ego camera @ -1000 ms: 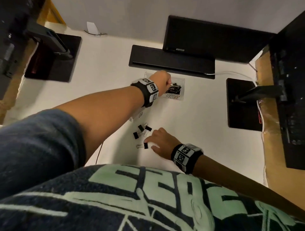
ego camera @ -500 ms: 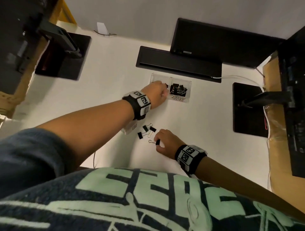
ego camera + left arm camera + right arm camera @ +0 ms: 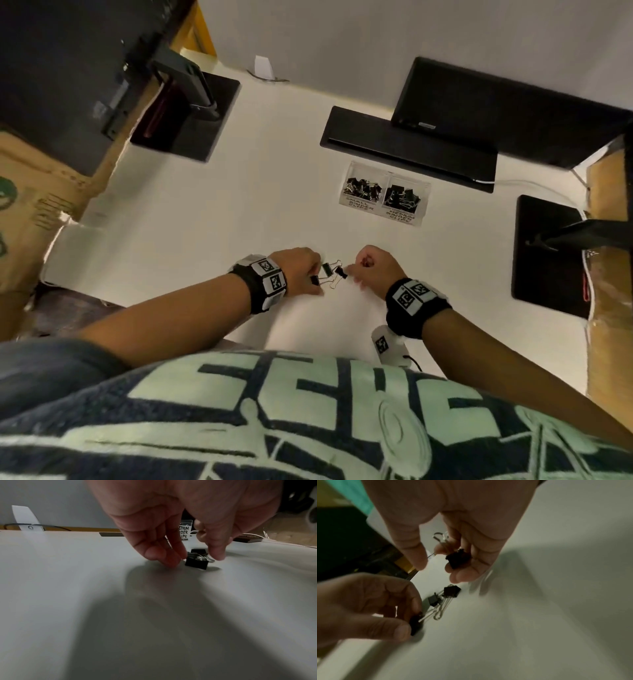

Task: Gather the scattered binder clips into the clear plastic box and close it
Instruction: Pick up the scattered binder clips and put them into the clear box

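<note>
box [image 3: 384,192] labelled "small binder clips"

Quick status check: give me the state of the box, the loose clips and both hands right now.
Box: open, no lid on it, clips in both compartments.
Loose clips: three on the desk between the hands.
Left hand: pinches the nearest loose clip, still on the desk.
Right hand: holds one clip in curled fingers, off the desk.

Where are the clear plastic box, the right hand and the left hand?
clear plastic box [image 3: 384,169]: head view, far rim.
right hand [image 3: 375,265]: head view, back of hand.
left hand [image 3: 296,265]: head view, back of hand.
</note>
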`<action>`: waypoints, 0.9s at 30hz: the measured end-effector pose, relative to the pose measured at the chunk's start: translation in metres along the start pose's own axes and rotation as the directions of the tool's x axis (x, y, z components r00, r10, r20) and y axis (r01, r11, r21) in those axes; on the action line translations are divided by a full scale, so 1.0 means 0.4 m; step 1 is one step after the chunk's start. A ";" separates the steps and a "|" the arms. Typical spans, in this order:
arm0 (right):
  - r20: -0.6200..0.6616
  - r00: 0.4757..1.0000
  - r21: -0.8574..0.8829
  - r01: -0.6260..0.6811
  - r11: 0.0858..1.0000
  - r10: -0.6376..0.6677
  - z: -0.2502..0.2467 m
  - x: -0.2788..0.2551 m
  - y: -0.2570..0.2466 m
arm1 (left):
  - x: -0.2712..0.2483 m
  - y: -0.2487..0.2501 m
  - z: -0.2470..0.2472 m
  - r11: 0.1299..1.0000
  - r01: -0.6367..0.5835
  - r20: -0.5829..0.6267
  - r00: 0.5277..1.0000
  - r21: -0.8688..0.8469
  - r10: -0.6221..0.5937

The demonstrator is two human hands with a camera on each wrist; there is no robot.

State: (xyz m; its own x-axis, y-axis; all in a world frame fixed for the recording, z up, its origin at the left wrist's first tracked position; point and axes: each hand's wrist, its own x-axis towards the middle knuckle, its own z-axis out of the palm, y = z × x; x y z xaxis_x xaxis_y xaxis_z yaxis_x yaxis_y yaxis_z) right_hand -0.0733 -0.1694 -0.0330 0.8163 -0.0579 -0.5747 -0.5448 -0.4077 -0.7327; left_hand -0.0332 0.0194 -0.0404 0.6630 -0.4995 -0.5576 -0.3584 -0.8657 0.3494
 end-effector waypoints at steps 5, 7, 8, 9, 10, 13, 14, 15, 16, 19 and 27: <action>0.043 0.982 -0.309 0.189 0.932 -0.185 0.025 0.010 -0.001 | -0.016 0.007 0.015 0.998 -0.019 -0.024 1.000 -0.060 0.018; 0.081 0.972 -0.405 0.234 0.884 -0.220 0.033 0.014 0.002 | -0.021 0.003 0.013 0.994 -0.048 -0.011 0.999 -0.099 0.048; 0.088 0.971 -0.445 0.239 0.863 -0.223 0.037 0.015 0.003 | -0.023 0.001 0.011 0.992 -0.065 -0.006 0.998 -0.107 0.064; 0.087 0.972 -0.476 0.232 0.848 -0.217 0.041 0.017 0.006 | -0.024 0.000 0.009 0.991 -0.075 -0.005 0.997 -0.115 0.075; 0.084 0.975 -0.498 0.221 0.838 -0.207 0.045 0.016 0.010 | -0.027 -0.001 0.006 0.989 -0.077 -0.008 0.997 -0.128 0.076; 0.060 0.980 -0.529 0.194 0.826 -0.191 0.054 0.010 0.021 | -0.034 -0.002 0.000 0.980 -0.060 -0.044 0.998 -0.191 0.052; 0.047 0.981 -0.530 0.182 0.828 -0.186 0.055 0.007 0.022 | -0.035 -0.001 -0.002 0.974 -0.050 -0.062 0.997 -0.221 0.037; 0.032 0.984 -0.529 0.168 0.832 -0.178 0.056 0.006 0.022 | -0.036 0.002 -0.005 0.967 -0.045 -0.081 0.996 -0.251 0.025; 0.017 0.985 -0.525 0.154 0.837 -0.170 0.057 0.005 0.022 | -0.035 0.006 -0.009 0.961 -0.043 -0.102 0.995 -0.273 0.016; -0.012 0.988 -0.526 0.126 0.841 -0.156 0.063 0.000 0.024 | -0.026 0.025 -0.016 0.969 -0.010 -0.146 0.989 -0.248 -0.027; -0.034 0.990 -0.489 0.106 0.866 -0.140 0.053 -0.015 0.020 | 0.003 0.057 0.005 0.983 0.115 -0.084 0.988 -0.144 -0.128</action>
State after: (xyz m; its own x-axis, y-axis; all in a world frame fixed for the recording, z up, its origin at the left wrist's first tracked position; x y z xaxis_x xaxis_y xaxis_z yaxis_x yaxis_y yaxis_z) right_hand -0.0867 -0.1529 -0.0429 0.8906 -0.0308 -0.4537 -0.2911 -0.8050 -0.5169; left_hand -0.0420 -0.0010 -0.0343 0.7559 -0.3805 -0.5328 -0.1814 -0.9036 0.3880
